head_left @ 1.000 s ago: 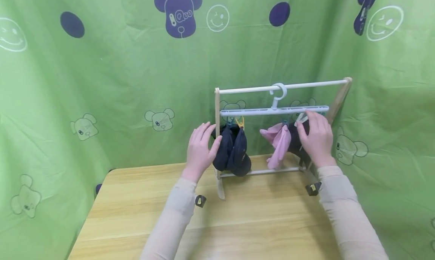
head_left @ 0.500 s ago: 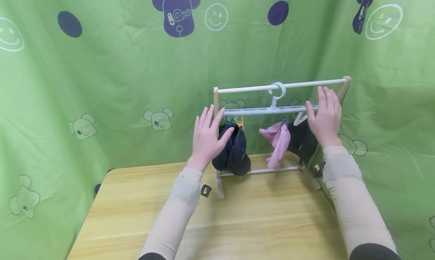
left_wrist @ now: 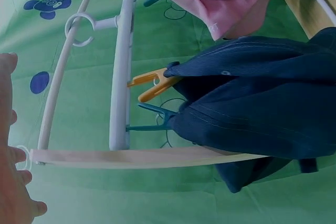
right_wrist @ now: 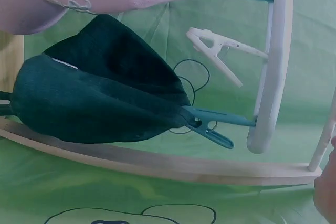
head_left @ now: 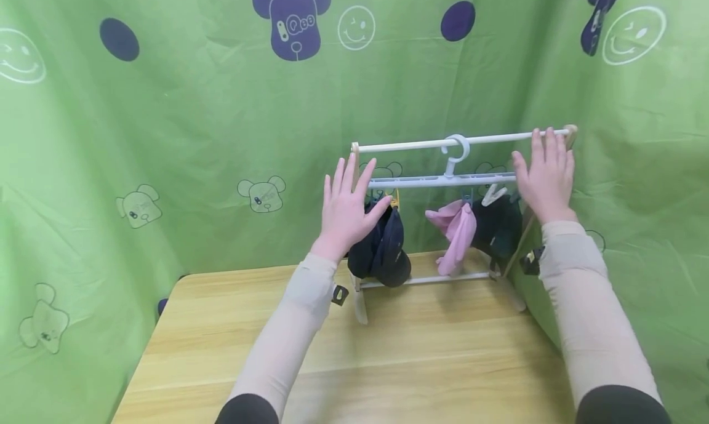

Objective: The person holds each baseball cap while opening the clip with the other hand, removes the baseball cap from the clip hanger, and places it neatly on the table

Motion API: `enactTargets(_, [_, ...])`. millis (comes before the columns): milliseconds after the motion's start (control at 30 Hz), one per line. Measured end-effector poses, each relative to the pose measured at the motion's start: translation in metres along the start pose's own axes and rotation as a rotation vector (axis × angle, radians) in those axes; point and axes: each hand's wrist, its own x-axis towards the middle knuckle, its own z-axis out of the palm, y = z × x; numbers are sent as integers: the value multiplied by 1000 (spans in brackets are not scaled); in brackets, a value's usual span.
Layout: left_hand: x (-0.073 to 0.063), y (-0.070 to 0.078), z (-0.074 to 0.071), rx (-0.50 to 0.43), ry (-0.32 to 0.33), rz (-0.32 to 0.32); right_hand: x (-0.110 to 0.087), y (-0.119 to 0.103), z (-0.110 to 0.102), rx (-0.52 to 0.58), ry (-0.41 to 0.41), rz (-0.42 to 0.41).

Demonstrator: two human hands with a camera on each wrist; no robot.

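Note:
My left hand (head_left: 349, 215), fingers straight and spread, is raised in front of the left end of a pale blue clip hanger (head_left: 426, 181). My right hand (head_left: 547, 181) is also raised with straight fingers, its fingertips overlapping the right end of the rack's white top rod (head_left: 404, 146). The hanger's hook loops over that rod. A navy cap (left_wrist: 252, 98) hangs from a yellow clip (left_wrist: 155, 83) and a teal clip (left_wrist: 157, 119). A pink cap (head_left: 458, 233) hangs right of the middle. Beside it, a dark green cap (right_wrist: 105, 98) hangs from a blue clip (right_wrist: 218, 121).
A white clip (right_wrist: 215, 48) on the hanger holds nothing. The wooden rack's side post (left_wrist: 136, 157) stands at the left end. The rack rests toward the back of a wood-grain table (head_left: 249, 350). A green patterned curtain (head_left: 194, 122) surrounds it.
Both hands have risen, and the right one has also moved outward from the white clip, releasing it. The caps and hanger have stayed in place.

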Motion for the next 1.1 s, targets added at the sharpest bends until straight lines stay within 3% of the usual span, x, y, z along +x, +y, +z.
enactTargets(500, [39, 12, -7, 136, -126, -21, 25, 8, -14, -67, -98, -9])
enactTargets(767, [65, 21, -9, 275, -210, 16, 39, 7, -19, -75, -136, -17])
enactTargets(1100, [85, 30, -4, 392, -278, 52, 50, 3, -19, -98, -191, -6])
